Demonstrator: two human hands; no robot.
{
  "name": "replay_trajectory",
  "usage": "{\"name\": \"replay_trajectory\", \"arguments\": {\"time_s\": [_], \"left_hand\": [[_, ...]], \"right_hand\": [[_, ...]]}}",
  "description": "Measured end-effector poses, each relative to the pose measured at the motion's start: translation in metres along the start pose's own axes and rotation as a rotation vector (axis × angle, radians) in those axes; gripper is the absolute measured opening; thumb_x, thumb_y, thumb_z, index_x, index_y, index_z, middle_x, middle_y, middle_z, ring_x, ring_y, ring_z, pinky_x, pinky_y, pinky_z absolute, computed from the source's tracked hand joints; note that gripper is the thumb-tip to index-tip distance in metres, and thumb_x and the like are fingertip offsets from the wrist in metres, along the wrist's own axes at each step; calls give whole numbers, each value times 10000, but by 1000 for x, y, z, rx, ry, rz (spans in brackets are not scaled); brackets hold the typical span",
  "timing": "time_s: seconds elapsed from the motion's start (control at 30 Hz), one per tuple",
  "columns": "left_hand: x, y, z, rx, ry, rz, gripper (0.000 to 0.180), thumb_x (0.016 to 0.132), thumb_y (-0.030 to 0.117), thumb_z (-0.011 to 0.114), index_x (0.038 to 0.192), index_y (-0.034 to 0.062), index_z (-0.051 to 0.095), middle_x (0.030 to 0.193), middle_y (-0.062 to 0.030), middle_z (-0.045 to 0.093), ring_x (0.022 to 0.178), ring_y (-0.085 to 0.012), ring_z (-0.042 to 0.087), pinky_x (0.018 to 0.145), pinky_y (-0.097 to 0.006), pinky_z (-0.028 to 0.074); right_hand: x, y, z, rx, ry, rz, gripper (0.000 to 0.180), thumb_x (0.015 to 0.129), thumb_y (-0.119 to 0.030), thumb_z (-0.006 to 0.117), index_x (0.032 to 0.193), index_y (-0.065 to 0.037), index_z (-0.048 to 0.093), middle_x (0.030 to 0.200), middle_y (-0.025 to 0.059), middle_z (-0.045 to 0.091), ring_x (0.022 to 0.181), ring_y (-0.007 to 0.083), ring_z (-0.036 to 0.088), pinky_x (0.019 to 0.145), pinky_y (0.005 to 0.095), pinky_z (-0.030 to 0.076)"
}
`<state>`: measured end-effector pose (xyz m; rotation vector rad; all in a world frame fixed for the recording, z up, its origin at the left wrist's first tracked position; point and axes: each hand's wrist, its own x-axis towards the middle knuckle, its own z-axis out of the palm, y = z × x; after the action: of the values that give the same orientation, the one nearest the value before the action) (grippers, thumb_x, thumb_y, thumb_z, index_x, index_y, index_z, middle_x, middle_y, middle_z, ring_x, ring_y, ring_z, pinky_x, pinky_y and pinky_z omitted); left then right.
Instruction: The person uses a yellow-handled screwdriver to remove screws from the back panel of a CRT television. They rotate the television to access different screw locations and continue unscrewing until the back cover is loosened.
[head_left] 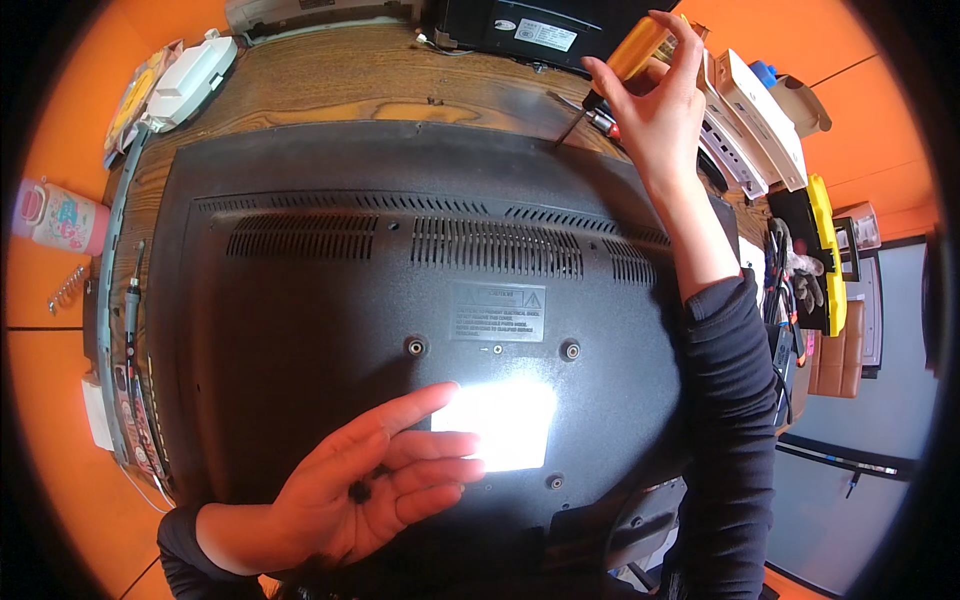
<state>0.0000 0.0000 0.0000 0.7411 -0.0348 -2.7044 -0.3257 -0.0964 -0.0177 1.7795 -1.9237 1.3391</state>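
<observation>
A black television [330, 330] lies face down, its vented back cover upward. At its far edge, my right hand [660, 110] is closed round the yellow handle of a screwdriver [632, 48]. The screwdriver leans, its thin shaft reaching down to the cover's far rim. Over the lower middle of the cover, my left hand [370, 480] is turned palm up with its fingers stretched out and slightly curled. Small dark screws [360, 491] seem to lie in that palm, too small to make out singly. Beside those fingertips, a white label [515, 425] glares brightly.
The television rests on a wooden table [330, 75]. A soldering iron [131, 305] lies along the left edge, near a pink-and-white container [65, 218]. White boxes [745, 125] and a yellow-and-black case [828, 255] stand on the right. Another black device [470, 25] stands at the back.
</observation>
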Motion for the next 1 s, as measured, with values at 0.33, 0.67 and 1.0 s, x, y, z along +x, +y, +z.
{"name": "replay_trajectory", "arguments": {"time_s": [0.33, 0.67, 1.0], "left_hand": [[-2, 1, 1, -63, -24, 3, 441, 949, 179, 307, 1355, 25, 227, 1152, -190, 530, 1049, -270, 549, 870, -351, 497], [-1, 0, -1, -94, -65, 3, 442, 949, 154, 287, 1360, 16, 203, 1177, -204, 507, 1059, -287, 541, 883, -349, 487], [-1, -1, -3, -87, -54, -15, 453, 945, 165, 311, 1358, 13, 206, 1173, -209, 506, 1065, -287, 535, 886, -362, 484]], "right_hand": [[7, 14, 9, 869, -85, 91, 445, 824, 21, 563, 1194, -102, 349, 967, 108, 561, 865, 159, 564, 793, 280, 448], [6, 6, 4, 722, 25, 40, 348, 802, 50, 572, 1104, -71, 448, 920, 20, 504, 802, 84, 503, 712, 200, 409], [5, 7, 11, 780, 88, 42, 331, 826, 15, 565, 1119, -68, 436, 938, 27, 509, 828, 86, 514, 716, 212, 425]]}}
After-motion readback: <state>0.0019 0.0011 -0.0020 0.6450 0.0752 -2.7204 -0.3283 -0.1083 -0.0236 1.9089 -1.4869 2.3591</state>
